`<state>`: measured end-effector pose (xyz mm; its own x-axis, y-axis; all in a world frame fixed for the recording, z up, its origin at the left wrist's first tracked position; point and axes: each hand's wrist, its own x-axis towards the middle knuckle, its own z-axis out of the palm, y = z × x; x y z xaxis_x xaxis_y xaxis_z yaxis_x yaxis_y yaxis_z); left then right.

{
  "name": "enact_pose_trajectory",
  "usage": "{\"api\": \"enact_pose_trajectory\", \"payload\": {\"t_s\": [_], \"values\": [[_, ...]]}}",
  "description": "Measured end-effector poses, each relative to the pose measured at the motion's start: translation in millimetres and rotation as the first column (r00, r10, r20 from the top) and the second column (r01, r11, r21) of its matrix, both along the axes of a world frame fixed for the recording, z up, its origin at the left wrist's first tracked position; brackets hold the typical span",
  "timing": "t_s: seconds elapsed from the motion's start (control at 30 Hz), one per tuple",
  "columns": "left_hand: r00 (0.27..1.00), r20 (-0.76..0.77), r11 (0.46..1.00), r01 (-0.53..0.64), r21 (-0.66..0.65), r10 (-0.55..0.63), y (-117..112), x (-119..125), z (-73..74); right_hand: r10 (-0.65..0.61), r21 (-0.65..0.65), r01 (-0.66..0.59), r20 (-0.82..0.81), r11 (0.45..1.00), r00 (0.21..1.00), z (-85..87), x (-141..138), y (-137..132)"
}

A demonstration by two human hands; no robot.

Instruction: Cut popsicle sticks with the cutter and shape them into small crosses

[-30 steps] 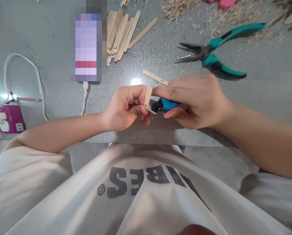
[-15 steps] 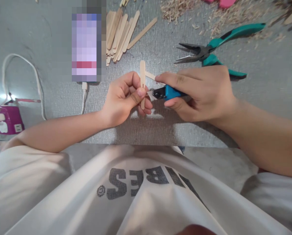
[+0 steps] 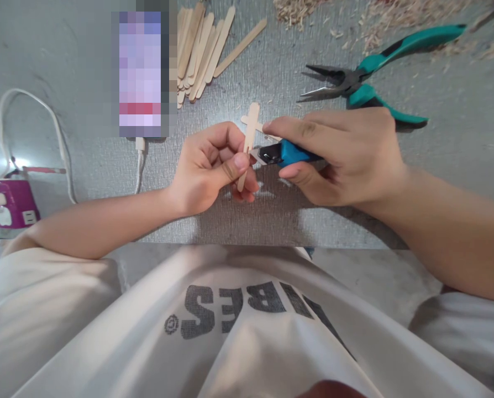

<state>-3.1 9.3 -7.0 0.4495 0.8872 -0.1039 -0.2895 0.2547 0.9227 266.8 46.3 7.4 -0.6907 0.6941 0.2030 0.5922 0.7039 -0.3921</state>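
Between the thumb and fingers of my left hand (image 3: 216, 168) a wooden craft stick (image 3: 252, 124) is pinched, leaning a little to the right. A small dark notch shows on it near my thumb. My right hand (image 3: 346, 155) grips a blue and black utility knife (image 3: 290, 153). The knife's blade tip meets or nearly meets the stick's right edge by the notch. A second craft stick (image 3: 257, 126) lies behind the held one, crossing it, with its right end partly hidden by my right index finger.
Beyond my hands lies a pile of craft sticks (image 3: 199, 52), beside a blurred phone (image 3: 140, 77) on a white cable (image 3: 139, 166). Teal-handled long-nose pliers (image 3: 355, 83) rest open at the right. Wood shavings (image 3: 400, 25) lie behind them. A purple box (image 3: 17, 203) sits far left.
The held stick has tilted to the right, and its top has shifted right across the stick behind it. The knife stays at the notch. The view has shifted slightly.
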Motion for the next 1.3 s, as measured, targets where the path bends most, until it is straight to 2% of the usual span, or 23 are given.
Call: {"api": "enact_pose_trajectory", "payload": {"t_s": [0.13,0.23,0.33,0.43,0.53,0.63,0.8,1.03,1.2,1.3], "values": [[0.996,0.076,0.998,-0.048,-0.048,0.051,-1.8,5.2,7.7,0.058,0.027,-0.056,-0.081,0.998,0.995,0.1,1.5,0.5],[0.996,0.077,0.996,-0.031,-0.087,0.038,-2.6,4.7,9.2,0.113,0.021,-0.111,-0.14,0.994,0.984,3.3,1.8,2.1],[0.998,0.061,0.996,0.027,-0.087,-0.022,-0.7,0.8,3.3,0.163,0.015,-0.163,-0.201,0.986,0.966,7.2,2.2,4.4],[0.986,0.104,0.991,0.132,-0.026,-0.129,3.3,-3.1,-5.3,0.215,0.012,-0.218,-0.233,0.976,0.948,9.6,2.7,5.6],[0.968,0.152,0.979,0.2,0.024,-0.202,7.1,-5.1,-8.2,0.223,-0.052,-0.238,-0.212,0.97,0.952,9.6,2.3,4.3],[0.964,0.158,0.977,0.206,0.06,-0.213,9.2,-5.4,-3.0,0.22,-0.099,-0.243,-0.2,0.965,0.955,8.1,1.5,2.1],[0.975,0.018,0.975,0.219,0.022,-0.22,8.2,-6.0,9.7,0.266,-0.055,-0.287,-0.243,0.956,0.933,8.1,1.8,1.1],[0.979,-0.039,0.978,0.204,0.047,-0.202,6.9,-6.8,9.4,0.268,-0.072,-0.289,-0.213,0.955,0.94,10.3,1.8,-0.9],[0.985,-0.021,0.982,0.17,0.079,-0.168,7.8,-6.4,3.2,0.177,-0.132,-0.196,-0.144,0.972,0.974,6.0,1.8,-2.9],[0.995,-0.067,0.997,0.071,0.019,-0.07,6.4,-5.0,3.2,0.125,0.025,-0.123,-0.121,0.992,0.985,4.3,3.4,-0.4]]}}
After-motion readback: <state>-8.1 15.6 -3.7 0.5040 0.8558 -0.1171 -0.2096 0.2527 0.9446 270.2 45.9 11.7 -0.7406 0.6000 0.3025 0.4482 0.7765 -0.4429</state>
